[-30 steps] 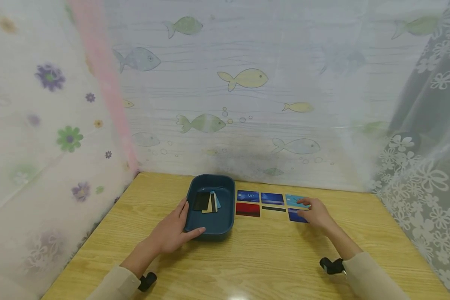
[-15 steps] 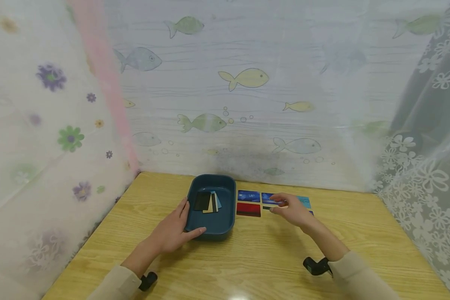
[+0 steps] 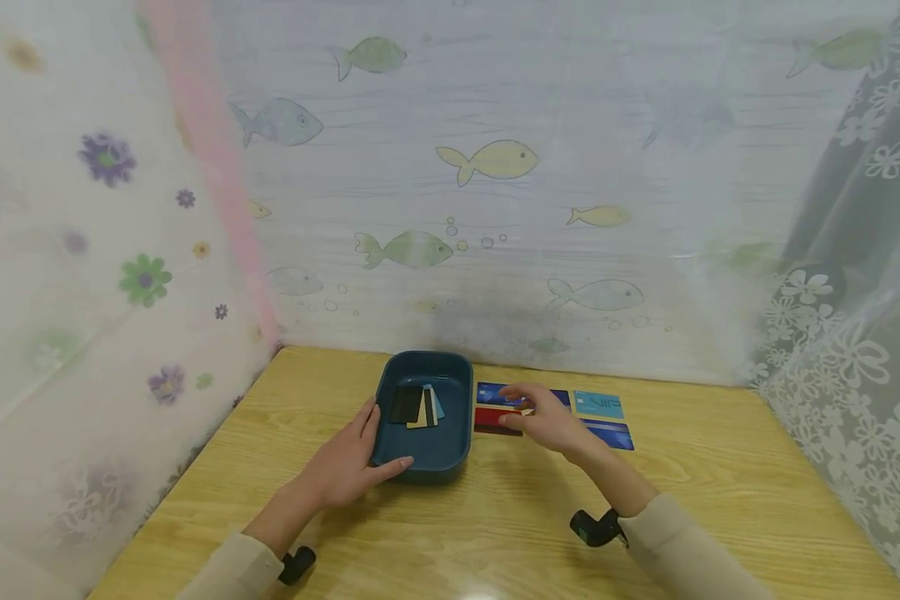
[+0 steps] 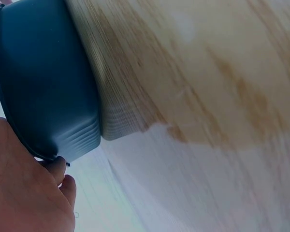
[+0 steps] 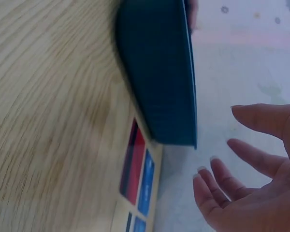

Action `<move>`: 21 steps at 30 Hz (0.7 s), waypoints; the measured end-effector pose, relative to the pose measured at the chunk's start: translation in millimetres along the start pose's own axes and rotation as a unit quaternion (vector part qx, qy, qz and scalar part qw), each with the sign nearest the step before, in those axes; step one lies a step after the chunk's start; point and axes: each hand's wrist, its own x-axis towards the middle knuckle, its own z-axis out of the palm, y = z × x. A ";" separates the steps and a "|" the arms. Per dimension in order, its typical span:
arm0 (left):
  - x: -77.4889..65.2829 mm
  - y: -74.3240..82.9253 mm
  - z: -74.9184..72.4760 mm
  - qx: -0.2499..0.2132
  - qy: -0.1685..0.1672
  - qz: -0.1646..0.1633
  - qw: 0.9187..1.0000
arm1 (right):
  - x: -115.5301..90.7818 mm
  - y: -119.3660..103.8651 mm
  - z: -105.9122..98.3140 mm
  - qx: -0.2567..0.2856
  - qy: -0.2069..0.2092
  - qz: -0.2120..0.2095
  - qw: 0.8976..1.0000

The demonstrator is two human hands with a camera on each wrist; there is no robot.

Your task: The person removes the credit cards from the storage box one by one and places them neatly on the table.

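A dark blue plastic tray (image 3: 435,450) stands on the wooden table. Inside it lie a black card (image 3: 405,404), a cream card with a dark stripe (image 3: 418,414) and a light blue card, fanned out. My left hand (image 3: 341,467) holds the tray at its left side and front corner, fingertips bent at the rim (image 4: 58,166) in the left wrist view. My right hand (image 3: 549,421) hovers over the laid-out cards, overlapping the red card (image 3: 487,419) and a blue card (image 3: 487,392). Its fingers are spread and loosely bent, with nothing between them in the right wrist view.
To the right lie a light blue card (image 3: 598,405) and another blue card (image 3: 613,435); the two rows of cards run close beside the tray. A fish-patterned curtain (image 3: 495,250) borders the table's back edge, and a flowered one (image 3: 142,333) its left.
My right hand has swept left, from the rightmost cards across to the ones nearest the tray, uncovering the right-hand cards. My left hand and the tray have stayed put.
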 end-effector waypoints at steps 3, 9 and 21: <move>-0.6 0.3 0.3 -0.002 0.002 0.001 1.000 | 3.9 -5.4 7.8 0.000 -0.003 -0.008 1.000; -0.8 0.5 0.2 -0.001 0.001 -0.002 1.000 | 12.0 -15.5 22.4 -0.001 -0.009 -0.021 1.000; 0.5 -0.6 2.4 0.001 0.007 0.003 1.000 | 24.4 -24.7 45.1 0.010 -0.018 -0.046 0.999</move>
